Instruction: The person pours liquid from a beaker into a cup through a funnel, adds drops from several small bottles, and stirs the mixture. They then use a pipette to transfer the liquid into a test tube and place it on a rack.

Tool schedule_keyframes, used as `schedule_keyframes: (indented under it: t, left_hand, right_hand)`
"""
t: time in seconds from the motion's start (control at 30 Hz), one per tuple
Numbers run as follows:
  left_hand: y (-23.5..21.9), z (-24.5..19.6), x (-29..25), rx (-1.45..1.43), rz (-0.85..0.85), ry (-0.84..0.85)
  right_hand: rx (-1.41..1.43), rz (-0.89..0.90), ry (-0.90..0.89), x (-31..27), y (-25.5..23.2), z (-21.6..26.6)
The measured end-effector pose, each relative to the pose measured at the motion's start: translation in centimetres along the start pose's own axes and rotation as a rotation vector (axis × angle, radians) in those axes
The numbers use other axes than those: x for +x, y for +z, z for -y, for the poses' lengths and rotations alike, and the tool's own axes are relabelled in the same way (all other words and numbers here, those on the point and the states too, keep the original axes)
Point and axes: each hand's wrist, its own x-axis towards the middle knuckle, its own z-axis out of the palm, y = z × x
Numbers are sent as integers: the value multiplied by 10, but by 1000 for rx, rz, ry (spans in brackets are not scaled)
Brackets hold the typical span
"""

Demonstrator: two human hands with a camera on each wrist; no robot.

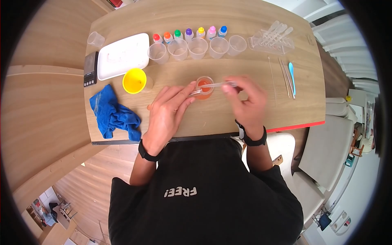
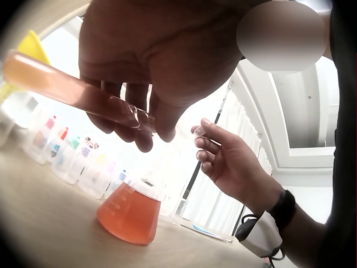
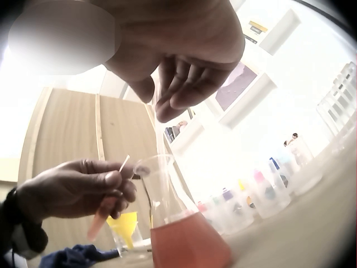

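Note:
On the table before me stands a conical flask (image 2: 131, 215) of orange-red liquid. My left hand (image 1: 163, 108) holds a test tube (image 2: 72, 92) with pinkish-orange liquid, tilted close beside the flask's neck. A clear, slender dropper pipette (image 1: 216, 85) is pinched between the thumb and fingers of my right hand (image 1: 249, 100). In the right wrist view the pipette runs down into the mouth of the flask. The upper part of the pipette is hidden by my right fingers.
Behind the flask stand a row of clear cups (image 1: 198, 49) and colour-capped bottles (image 1: 188, 33). At left are a yellow funnel (image 1: 134, 80), blue cloth (image 1: 114, 112), white tray (image 1: 122, 57) and scale (image 1: 90, 73). A test tube rack (image 1: 271, 43) and blue spoon (image 1: 291, 75) sit at right.

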Motion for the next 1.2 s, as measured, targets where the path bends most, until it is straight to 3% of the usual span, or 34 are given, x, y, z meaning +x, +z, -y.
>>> schedule_keyframes:
  t: [0.2, 0.43, 0.73, 0.83, 1.0, 1.13, 1.2]
  left_hand:
    - [1, 0, 0, 1, -3, 8]
    - [1, 1, 1, -5, -1, 25]
    - [1, 0, 1, -6, 4, 29]
    - [0, -2, 1, 3, 7, 25]
    - [1, 0, 0, 1, 8, 24]
    - [3, 1, -2, 4, 2, 16]
    - [2, 0, -1, 8, 7, 9]
  right_hand:
    - [-2, 103, 93, -5, 20, -8]
    - [13, 93, 60, -4, 20, -16]
    - [94, 51, 151, -6, 19, -16]
    - [154, -36, 183, -13, 15, -18]
    - [433, -376, 218, -19, 0, -21]
    - [450, -441, 213, -17, -18, -27]
    - [625, -485, 290, -16, -24, -27]
